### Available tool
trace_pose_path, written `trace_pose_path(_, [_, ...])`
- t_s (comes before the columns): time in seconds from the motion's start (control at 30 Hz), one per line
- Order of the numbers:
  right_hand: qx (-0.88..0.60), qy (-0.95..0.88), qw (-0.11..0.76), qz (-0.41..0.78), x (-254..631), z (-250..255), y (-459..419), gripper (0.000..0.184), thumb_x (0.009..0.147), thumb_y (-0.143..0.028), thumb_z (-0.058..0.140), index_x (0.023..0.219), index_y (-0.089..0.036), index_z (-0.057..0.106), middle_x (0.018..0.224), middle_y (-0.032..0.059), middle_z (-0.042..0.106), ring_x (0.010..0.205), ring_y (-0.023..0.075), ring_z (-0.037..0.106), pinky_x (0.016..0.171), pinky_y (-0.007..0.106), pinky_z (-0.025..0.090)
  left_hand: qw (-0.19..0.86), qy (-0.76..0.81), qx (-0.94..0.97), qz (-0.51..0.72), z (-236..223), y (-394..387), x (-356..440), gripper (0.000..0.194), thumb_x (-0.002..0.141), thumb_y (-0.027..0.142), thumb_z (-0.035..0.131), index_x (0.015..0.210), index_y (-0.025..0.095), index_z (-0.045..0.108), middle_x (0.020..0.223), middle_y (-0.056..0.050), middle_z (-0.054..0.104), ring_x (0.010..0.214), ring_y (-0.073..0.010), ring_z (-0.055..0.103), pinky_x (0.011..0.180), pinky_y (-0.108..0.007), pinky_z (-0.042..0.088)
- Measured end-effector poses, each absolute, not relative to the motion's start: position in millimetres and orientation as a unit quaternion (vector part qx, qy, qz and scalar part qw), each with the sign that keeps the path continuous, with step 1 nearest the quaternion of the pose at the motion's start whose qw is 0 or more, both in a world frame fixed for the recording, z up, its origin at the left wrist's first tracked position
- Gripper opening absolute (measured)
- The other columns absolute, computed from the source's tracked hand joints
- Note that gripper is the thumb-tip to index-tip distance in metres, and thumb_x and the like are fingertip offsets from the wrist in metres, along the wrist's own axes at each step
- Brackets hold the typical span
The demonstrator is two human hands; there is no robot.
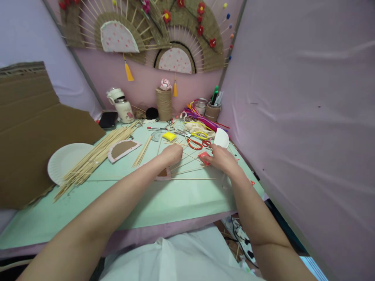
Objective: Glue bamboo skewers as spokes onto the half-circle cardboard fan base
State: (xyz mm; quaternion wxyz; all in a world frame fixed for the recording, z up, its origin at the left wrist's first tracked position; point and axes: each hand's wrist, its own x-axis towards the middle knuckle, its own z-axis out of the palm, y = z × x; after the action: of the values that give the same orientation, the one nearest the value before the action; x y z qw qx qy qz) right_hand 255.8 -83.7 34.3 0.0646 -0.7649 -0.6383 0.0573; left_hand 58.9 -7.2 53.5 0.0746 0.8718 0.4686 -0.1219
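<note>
One pale-edged cardboard piece (pixel 163 174) lies nearest, partly hidden by the curled left hand (pixel 173 155), whose hold I cannot tell. The half-open right hand (pixel 220 157) meets one red packet (pixel 203 157), grip unclear. Beyond sit one yellow packet (pixel 169 136) and one twine spool (pixel 164 104). The tabletop (pixel 190 199) is pale green; two yellow tassels (pixel 128 73) hang before the pink back wall (pixel 105 74).
</note>
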Motion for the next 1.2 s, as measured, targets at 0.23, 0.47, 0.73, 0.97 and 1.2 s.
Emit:
trace_pose_path(0.23, [-0.777,-0.623,0.038,0.080,248,32,-80,0.052,0.090,-0.052,0.054,0.129,-0.017,0.051,0.116,0.0165,0.069,0.102,0.0303,0.066,0.072,0.033,0.043,0.076,0.468,0.872,-0.122,52,-6,59,0.028,0.078,0.012,0.056,0.097,0.014,0.077,0.102,-0.014,0.075,0.094,-0.0218,0.070,0.078,-0.024,0.050])
trace_pose_path(0.47, [-0.820,-0.572,0.013,0.019,256,30,-77,0.042,0.095,-0.045,0.046,0.121,-0.013,0.056,0.106,0.0196,0.068,0.098,0.0308,0.065,0.075,0.036,0.044,0.078,0.472,0.869,-0.128,52,-6,59,0.030,0.077,0.014,0.058,0.101,0.015,0.076,0.105,-0.013,0.075,0.096,-0.0211,0.069,0.080,-0.023,0.050])
trace_pose_path(0.73, [-0.669,-0.742,0.035,-0.034,251,23,-68,0.033,0.092,-0.016,0.050,0.121,-0.023,0.066,0.119,0.0140,0.060,0.113,0.0283,0.050,0.084,0.035,0.039,0.074,0.466,0.871,-0.133,56,-9,61,0.032,0.080,0.010,0.053,0.102,0.012,0.076,0.107,-0.016,0.074,0.099,-0.0237,0.069,0.082,-0.027,0.051])
trace_pose_path(0.97, [-0.635,-0.772,0.019,0.005,242,19,-57,0.029,0.095,-0.017,0.046,0.108,-0.022,0.072,0.119,0.0149,0.059,0.112,0.0286,0.047,0.081,0.035,0.037,0.072,0.460,0.875,-0.133,58,-11,60,0.032,0.077,0.008,0.053,0.100,0.013,0.076,0.101,-0.016,0.075,0.095,-0.0238,0.070,0.079,-0.026,0.050])
trace_pose_path(1.2, [-0.636,-0.771,0.027,-0.009,242,17,-59,0.026,0.095,-0.017,0.045,0.100,-0.019,0.070,0.119,0.0143,0.061,0.110,0.0276,0.047,0.080,0.035,0.035,0.067,0.458,0.876,-0.133,57,-11,60,0.030,0.076,0.010,0.055,0.099,0.013,0.075,0.095,-0.013,0.075,0.091,-0.0219,0.069,0.074,-0.023,0.047])
